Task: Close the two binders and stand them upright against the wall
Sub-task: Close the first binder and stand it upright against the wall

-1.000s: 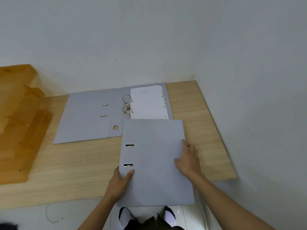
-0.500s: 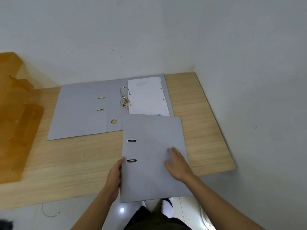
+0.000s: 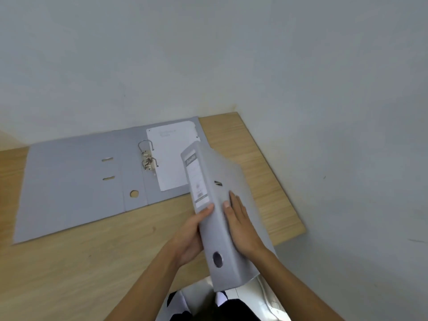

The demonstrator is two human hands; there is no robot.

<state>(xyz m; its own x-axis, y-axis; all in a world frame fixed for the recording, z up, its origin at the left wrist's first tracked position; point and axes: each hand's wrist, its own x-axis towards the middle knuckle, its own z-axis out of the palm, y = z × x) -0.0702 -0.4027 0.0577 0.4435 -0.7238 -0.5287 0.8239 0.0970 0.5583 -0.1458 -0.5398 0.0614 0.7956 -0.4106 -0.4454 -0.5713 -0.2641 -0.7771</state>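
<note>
A closed grey binder (image 3: 215, 232) is lifted off the wooden table (image 3: 92, 262), spine turned up toward me with its label and finger hole showing. My left hand (image 3: 190, 237) grips its left cover, thumb on the spine. My right hand (image 3: 243, 228) lies flat against its right cover. The second grey binder (image 3: 76, 181) lies open and flat near the back wall (image 3: 139, 66), with its metal rings (image 3: 148, 158) exposed and white paper (image 3: 173, 154) on its right half.
The table's right edge (image 3: 273, 172) runs close along the side wall (image 3: 347, 135). Bare wood shows between the open binder and the table's front edge. Below the table I see my legs and the floor.
The closed binder lay flat on the table under both hands. It is now raised and turned onto its edge, spine up, held between my two hands.
</note>
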